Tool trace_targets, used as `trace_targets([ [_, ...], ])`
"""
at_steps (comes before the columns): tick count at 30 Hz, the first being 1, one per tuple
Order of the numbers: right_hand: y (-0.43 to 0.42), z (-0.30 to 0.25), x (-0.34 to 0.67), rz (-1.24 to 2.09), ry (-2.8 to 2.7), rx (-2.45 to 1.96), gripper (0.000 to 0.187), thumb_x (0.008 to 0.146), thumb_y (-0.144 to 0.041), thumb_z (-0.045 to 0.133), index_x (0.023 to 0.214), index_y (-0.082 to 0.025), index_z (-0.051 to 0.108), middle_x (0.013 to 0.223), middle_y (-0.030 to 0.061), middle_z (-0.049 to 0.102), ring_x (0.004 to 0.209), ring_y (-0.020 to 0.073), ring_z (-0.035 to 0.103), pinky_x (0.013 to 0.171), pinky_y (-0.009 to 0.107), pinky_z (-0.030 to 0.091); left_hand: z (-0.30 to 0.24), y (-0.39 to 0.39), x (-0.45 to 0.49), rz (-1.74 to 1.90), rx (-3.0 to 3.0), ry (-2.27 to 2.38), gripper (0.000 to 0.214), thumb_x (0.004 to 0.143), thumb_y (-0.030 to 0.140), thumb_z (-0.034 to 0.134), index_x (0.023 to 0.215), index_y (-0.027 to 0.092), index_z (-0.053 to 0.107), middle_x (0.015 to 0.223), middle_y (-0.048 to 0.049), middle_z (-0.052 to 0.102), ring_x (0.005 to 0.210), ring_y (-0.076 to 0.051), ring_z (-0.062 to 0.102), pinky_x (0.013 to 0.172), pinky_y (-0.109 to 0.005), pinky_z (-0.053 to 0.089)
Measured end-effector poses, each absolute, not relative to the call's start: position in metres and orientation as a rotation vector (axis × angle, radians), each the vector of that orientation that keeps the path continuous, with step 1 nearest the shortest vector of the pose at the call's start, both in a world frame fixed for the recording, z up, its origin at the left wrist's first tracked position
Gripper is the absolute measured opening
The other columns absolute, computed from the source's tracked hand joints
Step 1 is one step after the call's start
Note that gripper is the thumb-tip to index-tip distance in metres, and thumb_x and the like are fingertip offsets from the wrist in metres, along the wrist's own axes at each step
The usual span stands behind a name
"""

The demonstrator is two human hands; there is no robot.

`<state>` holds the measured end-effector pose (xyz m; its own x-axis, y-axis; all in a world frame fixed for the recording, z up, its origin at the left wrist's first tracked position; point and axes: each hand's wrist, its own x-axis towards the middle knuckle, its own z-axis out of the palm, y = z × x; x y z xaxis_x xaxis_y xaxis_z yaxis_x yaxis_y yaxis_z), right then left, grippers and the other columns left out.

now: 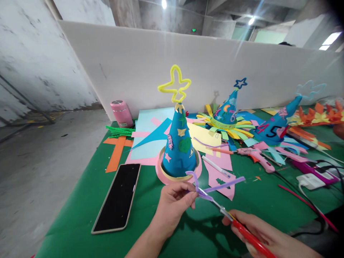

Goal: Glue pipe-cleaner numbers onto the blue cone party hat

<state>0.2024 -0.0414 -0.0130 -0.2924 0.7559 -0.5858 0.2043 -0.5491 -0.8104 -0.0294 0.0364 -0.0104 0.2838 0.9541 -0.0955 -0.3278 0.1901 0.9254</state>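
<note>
One purple pipe cleaner (225, 185) is pinched between the left fingers (188, 201).

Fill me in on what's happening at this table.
A person is doing papercraft: the left hand pinches a bent purple pipe cleaner, while the right hand holds red-handled scissors with the blades up against it, near the left fingers. Whether they are cutting through it can't be told. Just beyond the hands stands a decorated blue cone hat, topped with a yellow star shape. A phone lies to the left, a pink glue gun to the right.
</note>
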Motion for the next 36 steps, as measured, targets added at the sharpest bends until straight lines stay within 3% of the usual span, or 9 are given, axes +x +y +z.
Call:
trace_targets([
  [5, -0.039, -0.013, 0.198, 2.167, -0.854, -1.274, 0.047, 0.063, -0.043, 0.067, 0.107, -0.029, 0.057, 0.118, 0.0046, 0.054, 0.101, 0.0196, 0.054, 0.085, 0.029, 0.042, -0.010, 0.035, -0.028, 1.064, 0.897, 0.783, 0.011, 0.064, 0.020, 0.068, 0.060, 0.013, 0.060, 0.052, 0.0018, 0.053, 0.046, -0.007, 0.046, 0.049, -0.019, 0.036],
  [9, -0.037, -0.017, 0.193, 2.220, -0.829, -1.220, 0.045, 0.061, -0.043, 0.070, 0.102, -0.025, 0.061, 0.099, 0.0035, 0.058, 0.080, 0.0112, 0.057, 0.071, 0.020, 0.044, -0.011, 0.035, -0.028, 1.094, 0.889, 0.802, 0.011, 0.064, 0.020, 0.067, 0.062, 0.012, 0.060, 0.056, 0.0021, 0.052, 0.046, -0.006, 0.045, 0.047, -0.018, 0.035],
  [14, -0.035, -0.018, 0.188, 2.239, -0.917, -1.132, 0.051, 0.063, -0.049, 0.066, 0.103, -0.019, 0.060, 0.078, 0.0007, 0.054, 0.057, 0.0042, 0.049, 0.054, 0.015, 0.039, -0.009, 0.037, -0.030, 1.112, 1.010, 0.864, 0.010, 0.066, 0.020, 0.065, 0.062, 0.013, 0.059, 0.062, 0.0014, 0.052, 0.047, -0.006, 0.045, 0.046, -0.018, 0.037],
  [19, -0.036, -0.011, 0.187, 2.252, -0.904, -1.221, 0.049, 0.063, -0.047, 0.066, 0.103, -0.020, 0.059, 0.074, -0.0021, 0.050, 0.058, 0.0033, 0.048, 0.057, 0.014, 0.038, -0.006, 0.036, -0.030, 1.091, 1.123, 0.932, 0.011, 0.066, 0.020, 0.064, 0.059, 0.014, 0.059, 0.060, 0.0012, 0.051, 0.047, -0.007, 0.044, 0.045, -0.018, 0.037],
  [28, -0.036, -0.002, 0.183, 2.125, -1.093, -1.293, 0.044, 0.071, -0.049, 0.056, 0.107, -0.025, 0.055, 0.079, 0.0004, 0.055, 0.078, 0.0127, 0.053, 0.074, 0.025, 0.043, -0.008, 0.036, -0.030, 1.106, 1.134, 0.961, 0.010, 0.065, 0.021, 0.066, 0.060, 0.014, 0.060, 0.062, 0.0004, 0.054, 0.048, -0.007, 0.045, 0.044, -0.017, 0.038],
  [36, -0.035, -0.008, 0.183, 1.876, -1.388, -1.391, 0.035, 0.073, -0.049, 0.053, 0.096, -0.023, 0.057, 0.083, 0.0003, 0.055, 0.076, 0.0131, 0.052, 0.071, 0.022, 0.043, -0.009, 0.034, -0.027, 1.115, 1.005, 0.964, 0.009, 0.064, 0.019, 0.067, 0.062, 0.014, 0.060, 0.058, 0.0029, 0.052, 0.046, -0.005, 0.045, 0.046, -0.016, 0.036],
])
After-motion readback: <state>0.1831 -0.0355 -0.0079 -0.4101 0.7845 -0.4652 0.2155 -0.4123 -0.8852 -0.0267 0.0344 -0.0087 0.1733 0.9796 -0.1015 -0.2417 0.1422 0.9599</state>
